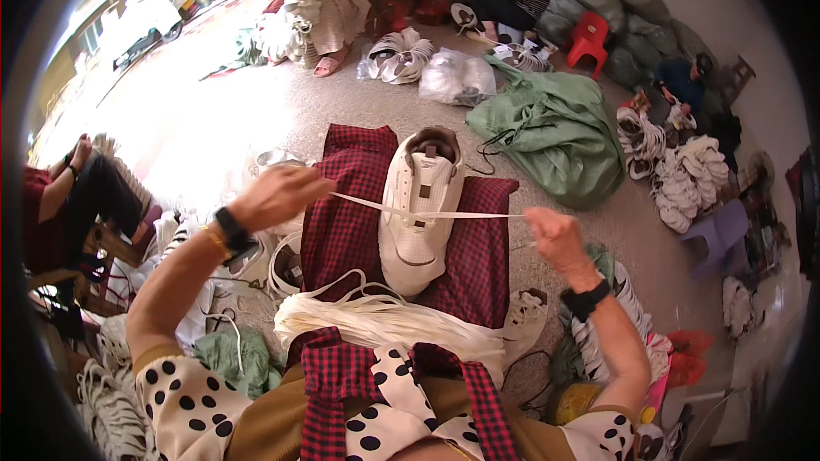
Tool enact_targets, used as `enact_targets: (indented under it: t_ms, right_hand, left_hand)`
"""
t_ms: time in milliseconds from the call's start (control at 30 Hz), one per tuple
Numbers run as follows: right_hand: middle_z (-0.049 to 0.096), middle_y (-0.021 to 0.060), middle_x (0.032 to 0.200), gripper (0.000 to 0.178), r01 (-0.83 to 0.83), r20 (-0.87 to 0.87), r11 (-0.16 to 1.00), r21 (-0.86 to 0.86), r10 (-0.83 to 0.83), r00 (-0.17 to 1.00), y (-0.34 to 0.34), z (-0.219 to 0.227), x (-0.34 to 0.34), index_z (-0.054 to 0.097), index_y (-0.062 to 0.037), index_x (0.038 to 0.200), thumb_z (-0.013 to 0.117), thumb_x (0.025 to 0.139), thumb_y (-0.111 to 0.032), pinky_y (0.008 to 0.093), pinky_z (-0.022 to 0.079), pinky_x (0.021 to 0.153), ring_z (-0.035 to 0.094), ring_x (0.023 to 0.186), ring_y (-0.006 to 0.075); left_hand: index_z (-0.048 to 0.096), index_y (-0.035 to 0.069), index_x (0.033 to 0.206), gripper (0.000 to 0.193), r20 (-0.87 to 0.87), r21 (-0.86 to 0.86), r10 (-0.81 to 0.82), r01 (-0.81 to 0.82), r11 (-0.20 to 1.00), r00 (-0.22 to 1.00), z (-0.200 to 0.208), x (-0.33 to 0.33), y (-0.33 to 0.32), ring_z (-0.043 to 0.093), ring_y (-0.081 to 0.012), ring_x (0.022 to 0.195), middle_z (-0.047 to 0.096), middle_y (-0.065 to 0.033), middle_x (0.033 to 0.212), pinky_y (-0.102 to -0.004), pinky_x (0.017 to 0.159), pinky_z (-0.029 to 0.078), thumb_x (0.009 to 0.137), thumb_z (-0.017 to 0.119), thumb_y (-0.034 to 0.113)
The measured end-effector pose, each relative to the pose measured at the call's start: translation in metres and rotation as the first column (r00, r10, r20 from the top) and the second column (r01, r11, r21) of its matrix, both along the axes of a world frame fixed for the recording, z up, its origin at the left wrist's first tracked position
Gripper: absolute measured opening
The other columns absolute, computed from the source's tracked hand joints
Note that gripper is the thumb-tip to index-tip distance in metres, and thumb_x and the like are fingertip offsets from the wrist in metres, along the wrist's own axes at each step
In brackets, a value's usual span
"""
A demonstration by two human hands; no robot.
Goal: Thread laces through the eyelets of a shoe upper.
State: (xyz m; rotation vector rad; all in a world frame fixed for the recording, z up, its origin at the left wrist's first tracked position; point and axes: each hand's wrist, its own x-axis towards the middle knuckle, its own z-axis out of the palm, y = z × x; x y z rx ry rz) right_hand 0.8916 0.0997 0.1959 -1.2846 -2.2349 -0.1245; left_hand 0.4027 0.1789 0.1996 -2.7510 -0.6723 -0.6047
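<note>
A cream sneaker [417, 252] lies in my lap on a red-and-black checked cloth [343, 166], its heel opening away from me. A flat white shoelace [470, 215] stretches taut across its front part. My left hand [289, 195] pinches one end of the lace to the left of the shoe. On the right, my right hand [555, 241] is closed on the other end. Between my body and the toe lies a thick bundle of loose white laces [384, 324].
More shoes [289, 266] are piled by my left side, and another shoe [524, 316] sits at my right. A green sack [555, 132] stands ahead to the right. Beyond are strung shoes [400, 55], a red stool [589, 41], a purple stool [716, 235] and several seated people.
</note>
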Motion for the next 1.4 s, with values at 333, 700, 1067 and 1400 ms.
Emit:
enact_targets:
  t_ms: [333,700,1067,1400]
  right_hand:
    - [0.067,0.0226,0.1,0.018,0.522,0.15,0.847,0.104,-0.532,0.833,-0.09,0.082,0.177,0.065,-0.0001,0.105,0.056,0.093,-0.01,0.0448,0.052,0.077,0.065,0.093,0.0417]
    - [0.068,0.0158,0.101,0.018,0.688,-0.07,0.436,0.581,-0.815,0.576,-0.153,0.156,0.278,0.068,-0.0074,0.108,0.053,0.098,-0.01,0.0411,0.05,0.079,0.065,0.091,0.0351]
    - [0.069,0.0033,0.09,0.015,0.141,-0.819,0.978,-0.154,-0.206,0.535,-0.036,0.018,-0.052,0.07,-0.006,0.101,0.066,0.093,-0.019,0.0292,0.052,0.073,0.063,0.082,0.0108]
    - [0.071,0.0087,0.081,0.007,-0.113,-0.708,0.969,-0.222,-0.08,0.702,0.01,-0.022,-0.125,0.067,-0.0001,0.088,0.071,0.083,-0.004,0.029,0.054,0.067,0.069,0.076,0.0148]
  left_hand:
    - [0.061,0.001,0.116,0.026,0.187,0.249,0.679,-0.702,0.667,0.71,0.105,-0.254,-0.06,0.066,-0.0335,0.103,0.067,-0.0172,0.11,-0.0382,0.086,0.054,0.093,0.052,-0.006]
    - [0.069,0.006,0.118,0.023,0.522,0.721,0.643,-0.693,0.018,0.56,0.15,-0.263,-0.138,0.063,-0.0239,0.103,0.071,-0.008,0.109,-0.0351,0.081,0.053,0.1,0.056,0.009]
    - [0.071,0.002,0.114,0.021,0.896,-0.432,0.372,0.279,0.858,0.243,0.019,0.051,-0.037,0.062,-0.0107,0.088,0.068,-0.0043,0.099,-0.0247,0.079,0.05,0.101,0.057,0.011]
    - [0.07,-0.003,0.109,0.016,0.673,-0.735,0.558,0.52,0.435,0.486,-0.049,0.127,-0.032,0.066,-0.0083,0.087,0.072,-0.006,0.096,-0.0247,0.081,0.054,0.096,0.062,0.003]
